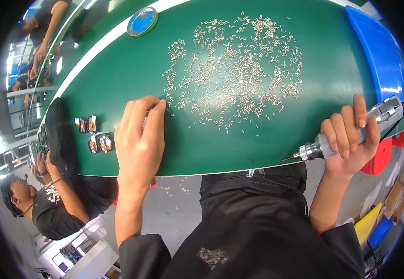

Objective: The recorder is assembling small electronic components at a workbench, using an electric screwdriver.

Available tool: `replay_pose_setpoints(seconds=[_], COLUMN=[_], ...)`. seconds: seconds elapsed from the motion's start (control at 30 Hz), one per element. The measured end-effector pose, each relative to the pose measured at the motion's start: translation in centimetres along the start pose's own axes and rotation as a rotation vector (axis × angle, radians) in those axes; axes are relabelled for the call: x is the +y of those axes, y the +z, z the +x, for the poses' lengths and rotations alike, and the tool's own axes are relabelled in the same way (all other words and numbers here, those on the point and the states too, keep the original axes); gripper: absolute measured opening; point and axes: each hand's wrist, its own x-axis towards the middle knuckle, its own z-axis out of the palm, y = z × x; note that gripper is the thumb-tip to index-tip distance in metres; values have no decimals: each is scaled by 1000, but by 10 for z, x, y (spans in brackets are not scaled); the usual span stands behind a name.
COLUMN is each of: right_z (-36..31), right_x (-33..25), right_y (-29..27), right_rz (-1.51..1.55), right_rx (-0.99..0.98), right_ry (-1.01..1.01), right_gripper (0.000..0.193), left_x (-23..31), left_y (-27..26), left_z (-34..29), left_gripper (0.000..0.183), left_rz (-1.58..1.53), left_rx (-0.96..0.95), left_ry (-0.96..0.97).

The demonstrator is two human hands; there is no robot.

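Note:
My left hand (139, 135) is over the green tabletop with thumb and forefinger pinched together, at the left border of a wide scatter of small pale rod-shaped pieces (246, 74). Whatever is between those fingertips is too small to make out. My right hand (351, 135) grips a grey electric screwdriver (385, 114) at the table's right front. Its thin bit points left, near the front edge, apart from the pieces. Left of my left hand sit several small dark parts (92, 136) with red and yellow bits on them.
A round dish (142, 22) with blue contents stands at the far left of the green table (118, 69). At the right is a blue tray (381, 51). A black padded object (61, 139) lies along the left edge. Beyond it sits a co-worker (55, 204). A red stool (378, 158) stands below right.

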Motion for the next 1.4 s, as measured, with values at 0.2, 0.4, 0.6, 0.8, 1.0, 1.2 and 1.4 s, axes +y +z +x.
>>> replay_pose_setpoints(seconds=[0.2,0.4,0.6,0.8,1.0,1.2,1.4], right_z=[-4,1,17,19,16,16,13], right_x=[-7,-1,6,7,6,3,3], right_y=[-2,-1,47,64,66,65,65], right_rz=[1,-39,131,284,295,293,298], right_rx=[-7,-22,36,60,81,99,93], right_ry=[6,-14,-62,-126,-153,-182,-177], right_gripper=[22,25,18,17,16,15,14], left_x=[10,55,109,127,129,131,133], left_y=[1,4,15,22,26,26,24], left_z=[-2,-14,-5,-8,-9,-8,-8], left_gripper=[17,8,3,10,11,12,11], left_rz=[-189,-657,-1311,-1868,-1965,-1950,-1927], left_rx=[21,84,228,126,119,140,131], left_ry=[-128,-127,-221,-415,-401,-381,-397])
